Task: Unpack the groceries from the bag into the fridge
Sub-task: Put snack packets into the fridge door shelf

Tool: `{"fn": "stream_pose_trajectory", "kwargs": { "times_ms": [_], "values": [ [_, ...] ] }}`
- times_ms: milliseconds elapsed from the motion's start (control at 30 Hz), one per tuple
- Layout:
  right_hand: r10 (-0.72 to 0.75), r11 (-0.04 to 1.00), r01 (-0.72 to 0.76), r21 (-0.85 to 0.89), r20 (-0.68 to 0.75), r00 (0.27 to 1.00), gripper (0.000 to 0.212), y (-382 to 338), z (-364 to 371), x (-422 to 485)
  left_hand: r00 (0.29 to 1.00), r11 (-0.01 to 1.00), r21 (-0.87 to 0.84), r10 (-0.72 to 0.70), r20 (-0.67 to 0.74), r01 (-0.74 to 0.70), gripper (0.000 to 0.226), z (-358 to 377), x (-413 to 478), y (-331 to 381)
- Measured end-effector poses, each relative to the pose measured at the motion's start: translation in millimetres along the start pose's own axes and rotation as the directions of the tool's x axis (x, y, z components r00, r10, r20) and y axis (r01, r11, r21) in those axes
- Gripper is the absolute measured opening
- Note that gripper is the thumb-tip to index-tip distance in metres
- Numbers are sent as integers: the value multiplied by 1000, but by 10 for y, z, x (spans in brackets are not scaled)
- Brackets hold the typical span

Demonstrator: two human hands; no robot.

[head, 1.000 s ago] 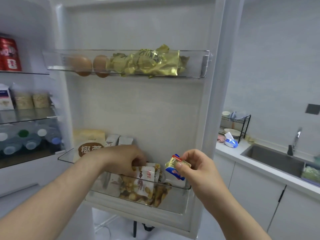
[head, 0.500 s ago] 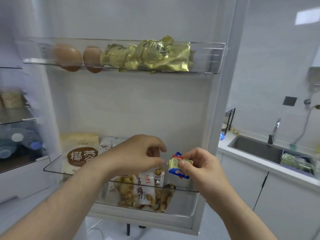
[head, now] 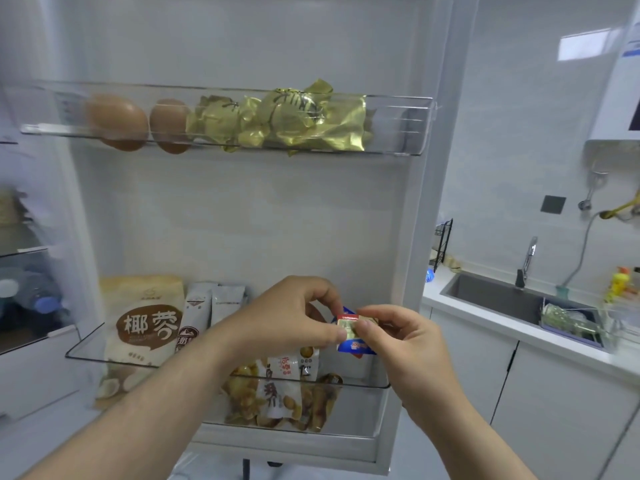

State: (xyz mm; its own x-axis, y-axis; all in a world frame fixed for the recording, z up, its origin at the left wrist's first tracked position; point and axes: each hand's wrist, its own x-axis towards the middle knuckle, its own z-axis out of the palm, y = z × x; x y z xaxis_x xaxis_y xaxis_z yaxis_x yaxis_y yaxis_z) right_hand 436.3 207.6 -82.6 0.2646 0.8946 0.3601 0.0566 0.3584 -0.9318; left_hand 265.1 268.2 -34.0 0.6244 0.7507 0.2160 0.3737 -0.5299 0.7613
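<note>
Pinched between both hands, a small foil packet (head: 351, 336), hovering just above the right end of the lower door bin (head: 377, 388) on the open fridge door (head: 242, 220). Narrow left grip (head: 294, 317), thumb and forefinger closed on the packet's left edge; narrow right grip (head: 405, 337) too, thumb pressed on the packet's face, fingers curled behind. Best done by letting go with one hand, then lowering the packet straight down into the bare space at the bin's right end, just beside the nut snack bag (head: 277, 389). Worth standing it against the bin wall, so as not to lose it under the larger bags, and clearing the transparent front rim on the way down. As for looks: tiny, flat and squarish, gold face with a red strip along the top, blue wrapper with red print showing below. Lettering too small to read. Probably light and crinkly, easily dropped.
</note>
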Motion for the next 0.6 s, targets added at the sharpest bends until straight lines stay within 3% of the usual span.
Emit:
{"fn": "stream_pose_trajectory", "kwargs": {
  "times_ms": [267,500,600],
  "values": [
    [-22,1000,22,5,-52,998,7,67,-34,12,1000,992,-128,-22,-9,21,15,110,54,1],
    [-69,995,67,-73,-32,997,17,188,-223,-49,983,983,-21,-179,44,180,10,155,160,-45],
    [-122,959,120,-259,5,992,22,283,-379,-117,962,963,87,-261,85,254,11,179,244,-61]
  ]
}}
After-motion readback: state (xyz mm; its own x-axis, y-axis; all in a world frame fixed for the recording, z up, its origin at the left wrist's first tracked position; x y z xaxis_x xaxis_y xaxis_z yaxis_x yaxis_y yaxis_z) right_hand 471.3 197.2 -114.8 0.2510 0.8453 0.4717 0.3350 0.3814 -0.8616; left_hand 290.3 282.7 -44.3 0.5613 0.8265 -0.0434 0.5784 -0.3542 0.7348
